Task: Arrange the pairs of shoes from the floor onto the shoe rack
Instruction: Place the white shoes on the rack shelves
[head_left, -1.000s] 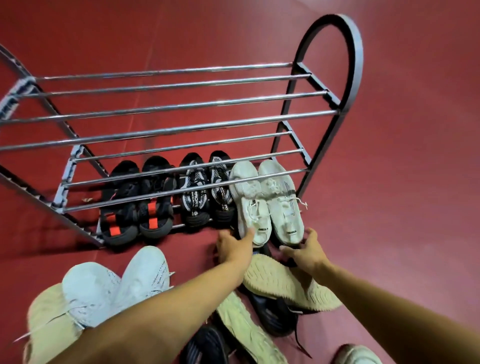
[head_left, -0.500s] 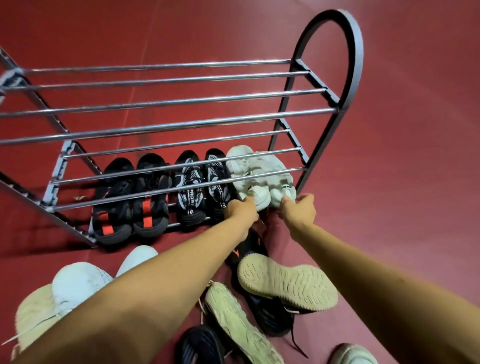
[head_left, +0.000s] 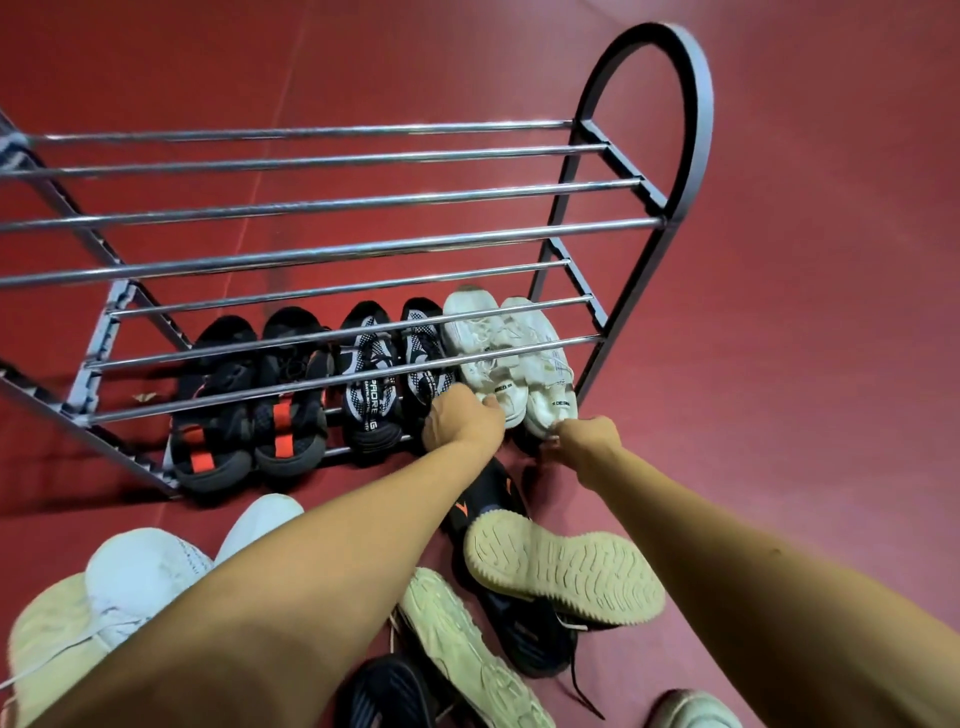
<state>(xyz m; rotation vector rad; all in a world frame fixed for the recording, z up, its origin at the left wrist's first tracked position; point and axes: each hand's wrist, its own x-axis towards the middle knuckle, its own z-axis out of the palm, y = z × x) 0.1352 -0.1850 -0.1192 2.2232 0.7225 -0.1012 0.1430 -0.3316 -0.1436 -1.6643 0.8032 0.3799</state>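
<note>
While both arms reach to the bottom tier of the grey metal shoe rack (head_left: 644, 187), the left hand (head_left: 460, 421) grips the heel of one white lace-up sneaker (head_left: 480, 358) and the right hand (head_left: 589, 441) pinches the heel of its mate (head_left: 545, 374). Beside them sit black patterned shoes (head_left: 387, 384) and black sandals with red straps (head_left: 244, 405). More shoes (head_left: 561, 566) lie on the red floor (head_left: 805, 415).

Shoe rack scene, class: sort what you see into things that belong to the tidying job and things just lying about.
Job:
shoe rack
white shoes held by left hand and right hand
shoes on the floor
shelved black pairs

Lying about:
paper scrap
</note>
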